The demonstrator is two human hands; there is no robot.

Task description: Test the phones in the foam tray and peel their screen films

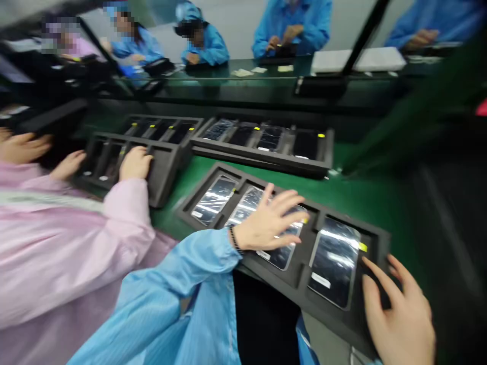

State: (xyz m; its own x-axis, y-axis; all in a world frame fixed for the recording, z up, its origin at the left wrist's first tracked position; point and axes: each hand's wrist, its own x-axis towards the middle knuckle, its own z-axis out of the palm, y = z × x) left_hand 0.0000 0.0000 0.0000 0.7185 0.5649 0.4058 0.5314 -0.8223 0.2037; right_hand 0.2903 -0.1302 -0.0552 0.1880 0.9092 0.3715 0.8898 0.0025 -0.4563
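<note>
left hand [268, 220]: open, fingers spread over middle phones [334, 262] | right hand [399, 314]: spread against foam tray [300, 268] right end, grip unclear | phones: side by side, long axes across tray

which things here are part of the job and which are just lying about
Part of the job: left hand, right hand, black foam tray, phones in it.

Just around: other foam trays, green bench mat, co-worker in pink smock.

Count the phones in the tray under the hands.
4 in the foam tray: first phone at the left end, second phone and third phone partly under the left hand, fourth phone by the right hand.
</note>
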